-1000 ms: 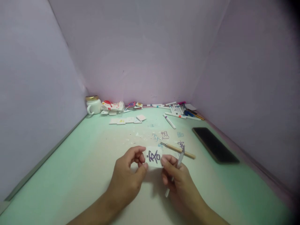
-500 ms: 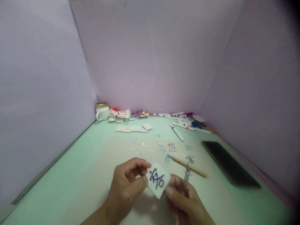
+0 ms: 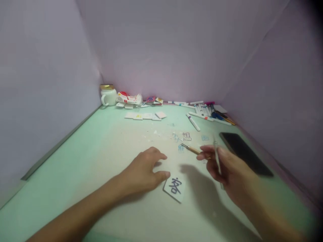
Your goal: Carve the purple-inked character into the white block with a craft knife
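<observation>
A white square tile [image 3: 174,190] with a dark purple character lies on the table near the front. My left hand [image 3: 148,169] is just beyond its left corner, thumb and forefinger apart, the thumb tip at the tile's edge. Raised at the right, my right hand [image 3: 224,164] holds a thin silver knife [image 3: 217,158] between its fingers. Its fingertips meet the wooden handle of a carving tool [image 3: 191,149]; whether they grip it I cannot tell. Coloured characters [image 3: 186,136] are marked on the table beyond the tool.
A black phone [image 3: 244,153] lies at the right. Markers [image 3: 193,122] are scattered at the back right. Blank tiles [image 3: 146,116], a packet [image 3: 128,98] and a white mug [image 3: 109,97] stand or lie at the back left. Pale walls [image 3: 164,50] enclose the table.
The tile has left both hands and lies on the table. My right hand has moved right and forward to the wooden tool, still with the knife. The camera view has tilted down.
</observation>
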The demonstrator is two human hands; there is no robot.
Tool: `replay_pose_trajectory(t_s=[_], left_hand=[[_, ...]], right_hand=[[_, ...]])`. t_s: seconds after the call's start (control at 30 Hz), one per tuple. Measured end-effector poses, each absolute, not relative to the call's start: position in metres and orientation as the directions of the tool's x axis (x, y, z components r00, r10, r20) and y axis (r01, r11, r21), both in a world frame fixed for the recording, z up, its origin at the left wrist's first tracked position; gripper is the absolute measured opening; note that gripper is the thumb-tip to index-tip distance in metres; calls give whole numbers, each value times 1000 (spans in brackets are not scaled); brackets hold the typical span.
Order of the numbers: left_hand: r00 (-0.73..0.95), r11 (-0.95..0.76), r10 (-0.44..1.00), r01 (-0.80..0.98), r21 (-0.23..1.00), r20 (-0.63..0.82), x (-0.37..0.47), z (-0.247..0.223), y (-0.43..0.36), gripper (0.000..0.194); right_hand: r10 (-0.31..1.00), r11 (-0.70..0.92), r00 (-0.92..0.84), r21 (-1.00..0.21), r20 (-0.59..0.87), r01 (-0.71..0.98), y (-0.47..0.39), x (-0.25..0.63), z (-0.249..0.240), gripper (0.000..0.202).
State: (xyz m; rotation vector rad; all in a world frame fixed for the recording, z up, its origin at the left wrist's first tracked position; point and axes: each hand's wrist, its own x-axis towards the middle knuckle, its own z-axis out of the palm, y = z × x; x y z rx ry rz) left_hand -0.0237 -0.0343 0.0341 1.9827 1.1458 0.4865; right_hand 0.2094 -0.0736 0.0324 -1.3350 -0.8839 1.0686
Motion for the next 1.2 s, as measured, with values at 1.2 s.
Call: replay_pose_trajectory(t_s=[1.2], left_hand=[[578, -564, 804, 662, 493, 143, 0, 0, -79, 50]], right_hand=[[967, -10, 250, -985, -54, -172, -100, 197, 3, 32]])
